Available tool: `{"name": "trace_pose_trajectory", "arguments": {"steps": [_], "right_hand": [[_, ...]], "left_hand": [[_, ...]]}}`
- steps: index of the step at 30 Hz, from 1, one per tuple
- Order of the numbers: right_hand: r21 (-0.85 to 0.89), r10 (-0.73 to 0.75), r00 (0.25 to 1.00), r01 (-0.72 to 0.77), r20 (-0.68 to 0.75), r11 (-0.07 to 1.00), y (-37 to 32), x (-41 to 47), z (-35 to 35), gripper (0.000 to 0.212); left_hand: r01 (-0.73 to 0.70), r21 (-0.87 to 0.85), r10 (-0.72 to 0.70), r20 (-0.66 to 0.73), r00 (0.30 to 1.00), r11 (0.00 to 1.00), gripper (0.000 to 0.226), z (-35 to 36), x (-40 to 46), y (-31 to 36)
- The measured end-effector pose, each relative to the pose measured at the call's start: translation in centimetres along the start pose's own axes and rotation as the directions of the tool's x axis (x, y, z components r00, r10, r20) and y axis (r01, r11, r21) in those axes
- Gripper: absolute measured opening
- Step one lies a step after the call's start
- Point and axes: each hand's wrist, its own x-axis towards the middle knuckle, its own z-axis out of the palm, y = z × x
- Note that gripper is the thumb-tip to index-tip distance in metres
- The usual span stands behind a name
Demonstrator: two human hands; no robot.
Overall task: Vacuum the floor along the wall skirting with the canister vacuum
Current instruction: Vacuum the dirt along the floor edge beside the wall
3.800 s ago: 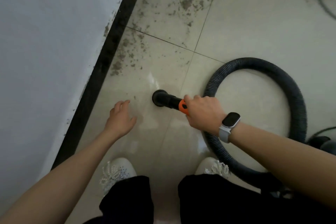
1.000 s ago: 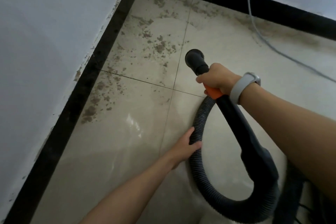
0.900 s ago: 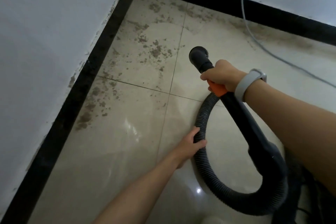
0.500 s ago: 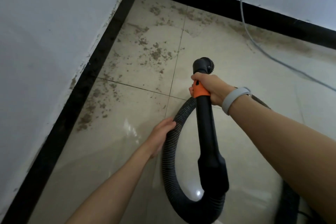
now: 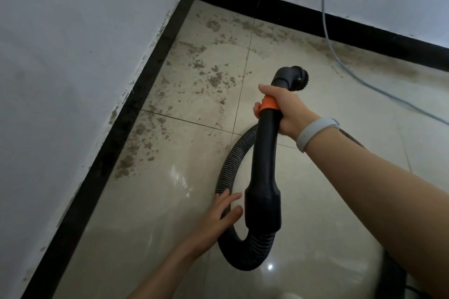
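Note:
My right hand [image 5: 284,109] grips the black vacuum wand [image 5: 266,160] at its orange collar [image 5: 268,104], lifted off the floor. The round brush nozzle [image 5: 292,78] points up and away at the wand's far end. The ribbed grey hose [image 5: 229,167] loops down from the wand and curves back under it. My left hand [image 5: 220,216] has straight fingers that touch the hose beside the wand's wide end. Brown dirt [image 5: 213,77] is scattered over the tiles along the black skirting [image 5: 116,143] on the left wall.
A second black skirting [image 5: 340,29] runs along the far wall, meeting the left one in a corner. A grey cable [image 5: 340,63] hangs down the far wall and trails across the floor to the right. Glossy beige tiles [image 5: 158,226] lie near me.
My right hand has raised the wand more upright and turned the nozzle rightwards. My left hand has slid down the hose and opened from a grip to a touch.

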Motion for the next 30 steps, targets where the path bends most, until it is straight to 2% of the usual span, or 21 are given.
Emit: {"name": "trace_pose_trajectory", "arguments": {"steps": [2,4,6,8,10,11,13,15,18,20,22,23,24,25,26,27,28,30], "right_hand": [[-0.065,0.001,0.999,0.003,0.053,0.998,0.5,-1.2,0.2,0.034],[-0.191,-0.022,0.996,0.038,0.084,0.981,1.0,-2.3,0.7,0.03],[-0.364,-0.093,0.992,0.117,0.081,0.924,1.3,-2.9,1.1,0.029],[-0.61,-0.196,0.975,0.218,0.102,0.762,1.3,-2.7,1.3,0.03],[-0.827,-0.259,0.948,0.291,0.183,0.481,1.5,-2.2,1.1,0.034],[-0.893,-0.271,0.934,0.316,0.234,0.319,1.8,-1.9,0.9,0.037],[-0.936,-0.251,0.912,0.348,0.326,0.049,2.7,-1.3,0.1,0.045],[-0.926,-0.18,0.909,0.371,0.377,-0.064,3.6,-0.6,-0.9,0.051],[-0.914,-0.069,0.916,0.383,0.394,-0.133,4.6,0.5,-3.2,0.054],[-0.877,0.054,0.908,0.416,0.416,-0.24,5.5,0.7,-4.7,0.053],[-0.816,0.209,0.88,0.474,0.427,-0.331,6.8,0.2,-6.0,0.049],[-0.789,0.278,0.863,0.501,0.422,-0.356,7.6,-0.1,-6.4,0.048],[-0.768,0.336,0.847,0.521,0.411,-0.373,8.3,-0.5,-6.6,0.046],[-0.753,0.381,0.832,0.538,0.402,-0.38,8.8,-0.7,-6.8,0.046],[-0.748,0.417,0.821,0.546,0.39,-0.377,9.2,-1.0,-6.8,0.045],[-0.754,0.445,0.811,0.55,0.379,-0.36,9.4,-1.2,-6.6,0.044],[-0.773,0.469,0.803,0.544,0.367,-0.327,9.5,-1.3,-6.4,0.043],[-0.826,0.516,0.784,0.515,0.345,-0.23,9.5,-1.7,-5.8,0.039]], "left_hand": [[0.052,-0.031,-0.053,-0.035,0.998,0.998,0.056,0.1,0.4,0.2],[0.072,-0.081,-0.072,-0.005,0.997,0.994,0.073,0.8,0.8,0.5],[0.099,-0.204,-0.09,0.051,0.995,0.974,0.068,1.9,1.4,0.9],[0.202,-0.332,-0.17,0.124,0.978,0.921,0.052,3.1,2.2,1.7],[0.246,-0.281,-0.202,0.177,0.963,0.928,0.051,3.6,3.1,2.6],[0.235,-0.232,-0.201,0.162,0.966,0.944,0.049,3.4,3.5,2.9],[0.197,-0.206,-0.198,0.016,0.98,0.959,0.043,1.9,4.2,3.3],[0.15,-0.234,-0.208,-0.249,0.946,0.961,0.033,-0.7,4.4,3.0],[0.106,-0.221,-0.223,-0.617,0.755,0.97,0.022,-4.7,3.2,2.0],[0.106,-0.136,-0.172,-0.735,0.655,0.985,0.025,-6.3,1.5,1.5],[0.102,0.011,-0.057,-0.77,0.636,0.995,0.04,-6.9,-0.3,1.0],[0.093,0.147,0.052,-0.763,0.645,0.985,0.05,-7.0,-1.1,0.6],[0.098,0.35,0.201,-0.72,0.664,0.932,0.061,-7.1,-1.7,0.4],[0.105,0.588,0.365,-0.621,0.694,0.802,0.072,-7.1,-2.2,-0.1],[0.088,0.78,0.49,-0.472,0.733,0.62,0.081,-7.2,-2.2,-0.8],[0.05,0.891,0.54,-0.318,0.779,0.452,0.087,-7.1,-2.2,-1.3],[0.005,0.94,0.534,-0.199,0.822,0.341,0.091,-6.9,-1.8,-1.8],[-0.054,0.965,0.492,-0.082,0.867,0.257,0.089,-6.1,-0.8,-1.7]]}}
